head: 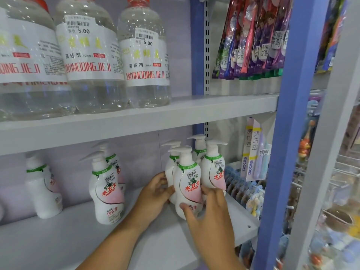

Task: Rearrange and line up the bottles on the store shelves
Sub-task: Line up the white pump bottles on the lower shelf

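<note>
On the lower grey shelf (58, 236), both hands clasp the front pump bottle (188, 184): left hand (155, 191) curled behind, right hand (210, 213) gripping its base. Clear cleaner bottles (91, 55) line the upper shelf (194, 112).

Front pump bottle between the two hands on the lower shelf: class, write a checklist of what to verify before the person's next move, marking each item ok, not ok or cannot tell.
1. Front pump bottle held on both sides: ok; left hand at its left, right hand at its lower right.
2. Bottle upright: ok, at most a slight lean.
3. Label facing outward: ok.
4. Lined up with the three bottles behind: not ok; the cluster is bunched and staggered.
5. Free space on the lower shelf to its left: ok.
6. Base resting flat on the shelf: cannot tell; the right hand's fingers cover it.
</note>
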A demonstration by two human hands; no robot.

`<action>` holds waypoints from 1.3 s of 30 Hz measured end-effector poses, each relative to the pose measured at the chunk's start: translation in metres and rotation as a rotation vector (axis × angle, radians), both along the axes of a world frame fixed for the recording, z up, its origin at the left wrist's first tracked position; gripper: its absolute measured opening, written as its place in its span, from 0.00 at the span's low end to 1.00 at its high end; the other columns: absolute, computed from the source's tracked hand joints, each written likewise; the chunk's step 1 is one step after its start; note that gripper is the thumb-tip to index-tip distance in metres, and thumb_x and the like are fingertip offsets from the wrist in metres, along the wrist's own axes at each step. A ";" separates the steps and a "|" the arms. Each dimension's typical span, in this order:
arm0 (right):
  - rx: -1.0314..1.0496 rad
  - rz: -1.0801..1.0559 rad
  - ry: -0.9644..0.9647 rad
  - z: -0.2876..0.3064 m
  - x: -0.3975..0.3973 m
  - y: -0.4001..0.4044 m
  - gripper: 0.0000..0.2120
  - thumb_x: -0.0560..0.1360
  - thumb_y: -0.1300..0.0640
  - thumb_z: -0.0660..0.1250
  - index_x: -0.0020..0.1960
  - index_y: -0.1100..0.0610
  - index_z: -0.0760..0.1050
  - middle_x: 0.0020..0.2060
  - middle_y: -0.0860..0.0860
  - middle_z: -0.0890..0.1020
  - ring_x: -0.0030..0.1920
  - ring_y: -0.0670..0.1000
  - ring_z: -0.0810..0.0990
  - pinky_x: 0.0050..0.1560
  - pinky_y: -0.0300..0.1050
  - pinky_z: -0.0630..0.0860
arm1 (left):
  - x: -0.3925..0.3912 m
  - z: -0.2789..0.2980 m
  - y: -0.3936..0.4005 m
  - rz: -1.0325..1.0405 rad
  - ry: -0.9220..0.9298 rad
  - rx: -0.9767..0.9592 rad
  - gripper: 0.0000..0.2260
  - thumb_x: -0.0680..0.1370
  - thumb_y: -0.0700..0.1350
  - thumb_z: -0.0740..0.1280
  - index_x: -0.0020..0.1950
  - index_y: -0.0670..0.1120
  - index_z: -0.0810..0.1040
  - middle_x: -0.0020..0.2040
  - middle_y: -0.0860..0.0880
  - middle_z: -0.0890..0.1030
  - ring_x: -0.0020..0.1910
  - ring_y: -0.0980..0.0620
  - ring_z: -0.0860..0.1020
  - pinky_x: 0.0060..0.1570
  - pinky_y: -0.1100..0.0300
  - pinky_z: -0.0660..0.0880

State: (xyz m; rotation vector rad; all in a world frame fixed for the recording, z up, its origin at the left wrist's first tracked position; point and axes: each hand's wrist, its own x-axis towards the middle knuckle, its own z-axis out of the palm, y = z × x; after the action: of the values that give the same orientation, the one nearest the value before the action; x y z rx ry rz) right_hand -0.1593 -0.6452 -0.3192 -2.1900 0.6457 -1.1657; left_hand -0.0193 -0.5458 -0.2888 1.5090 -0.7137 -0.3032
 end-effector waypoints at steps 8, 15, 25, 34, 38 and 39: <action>-0.018 -0.015 0.024 -0.001 0.002 -0.001 0.31 0.69 0.36 0.74 0.67 0.48 0.72 0.59 0.40 0.69 0.60 0.46 0.75 0.51 0.44 0.78 | 0.001 -0.002 0.000 0.001 -0.017 -0.005 0.16 0.78 0.40 0.73 0.64 0.52 0.79 0.58 0.52 0.85 0.57 0.50 0.84 0.61 0.46 0.80; -0.089 -0.081 0.035 -0.002 0.004 0.001 0.32 0.69 0.36 0.73 0.68 0.48 0.71 0.57 0.43 0.72 0.57 0.50 0.78 0.47 0.46 0.78 | -0.003 -0.001 0.001 0.006 -0.044 -0.008 0.22 0.71 0.52 0.77 0.63 0.55 0.79 0.57 0.51 0.86 0.56 0.51 0.84 0.61 0.45 0.79; 0.300 0.144 -0.210 0.013 -0.015 -0.015 0.16 0.75 0.45 0.73 0.60 0.41 0.72 0.53 0.34 0.73 0.52 0.40 0.78 0.50 0.44 0.79 | -0.007 0.000 0.007 0.150 -0.113 0.057 0.13 0.79 0.46 0.72 0.62 0.57 0.79 0.56 0.59 0.85 0.56 0.61 0.82 0.59 0.59 0.78; 0.351 0.222 -0.097 0.022 -0.014 -0.086 0.26 0.72 0.47 0.78 0.66 0.47 0.73 0.59 0.40 0.74 0.57 0.39 0.77 0.57 0.37 0.75 | -0.020 0.000 0.017 0.132 -0.312 0.170 0.21 0.67 0.49 0.82 0.55 0.59 0.78 0.61 0.66 0.73 0.58 0.66 0.77 0.55 0.66 0.74; 0.308 0.226 0.034 0.009 -0.007 -0.090 0.31 0.69 0.41 0.77 0.69 0.43 0.71 0.61 0.39 0.77 0.60 0.42 0.78 0.63 0.48 0.77 | -0.023 -0.005 0.013 0.105 -0.324 0.198 0.21 0.68 0.50 0.82 0.55 0.60 0.79 0.62 0.66 0.73 0.56 0.69 0.76 0.53 0.69 0.75; 0.295 0.221 0.040 0.007 -0.007 -0.091 0.30 0.69 0.41 0.76 0.68 0.42 0.71 0.61 0.39 0.77 0.59 0.41 0.78 0.62 0.46 0.77 | -0.022 -0.005 0.012 0.114 -0.318 0.196 0.20 0.68 0.50 0.82 0.55 0.60 0.79 0.63 0.65 0.73 0.56 0.68 0.77 0.52 0.68 0.75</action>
State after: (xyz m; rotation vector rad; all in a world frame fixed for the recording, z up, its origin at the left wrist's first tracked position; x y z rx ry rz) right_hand -0.1660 -0.7357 -0.3118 -1.9790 0.5376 -0.8567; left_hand -0.0418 -0.5339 -0.2938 1.8010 -0.8623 -0.0465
